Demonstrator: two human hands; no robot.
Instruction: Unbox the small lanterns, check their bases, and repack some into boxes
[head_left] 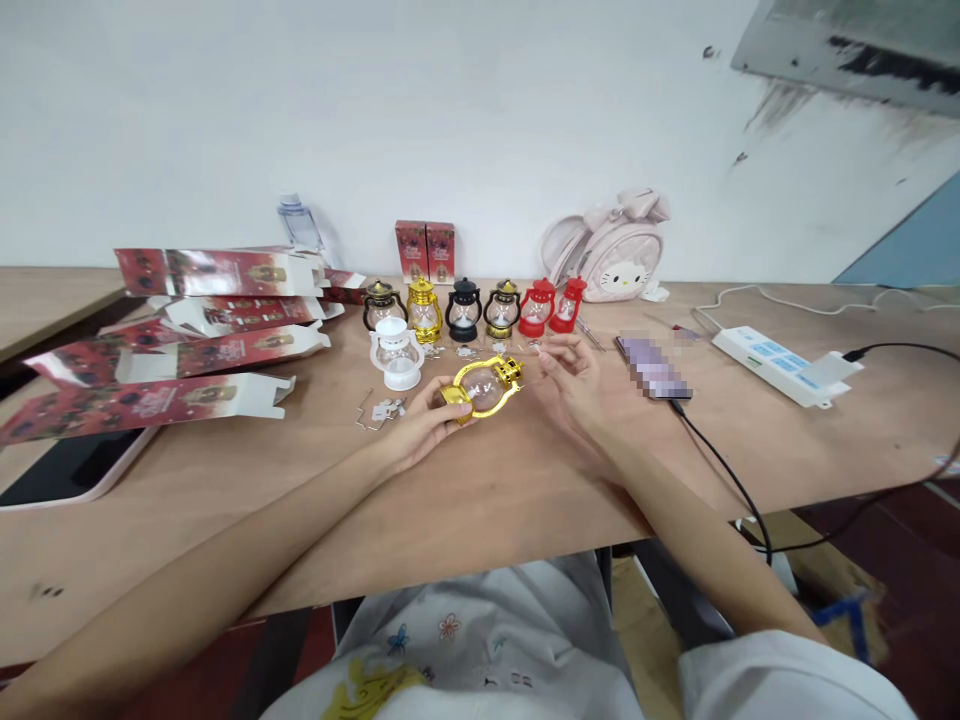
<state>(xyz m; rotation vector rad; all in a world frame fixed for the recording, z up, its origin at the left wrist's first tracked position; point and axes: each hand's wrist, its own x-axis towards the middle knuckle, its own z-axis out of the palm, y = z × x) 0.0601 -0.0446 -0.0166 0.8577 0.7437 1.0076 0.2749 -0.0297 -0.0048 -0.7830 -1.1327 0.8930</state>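
Note:
My left hand [421, 425] is closed on the base of a small gold lantern [486, 388] with a clear globe. The lantern lies tilted, its top pointing to the right. Beside that top, my right hand [571, 378] pinches a thin wire [531, 383] that reaches to the lantern's cap; whether its ends are hooked in is too small to tell. A white lantern [397, 355] stands just beyond my left hand. Bent wire handles and small tags [386, 410] lie on the table to its left.
Behind stands a row of black, gold, bronze and red lanterns [464, 310]. Flattened red boxes [217, 400] pile up at left over a phone [75, 470]. Two upright boxes [425, 252], a bottle [298, 222] and a pink bag [619, 260] line the wall. A cabled phone [652, 367] and power strip [784, 365] sit right.

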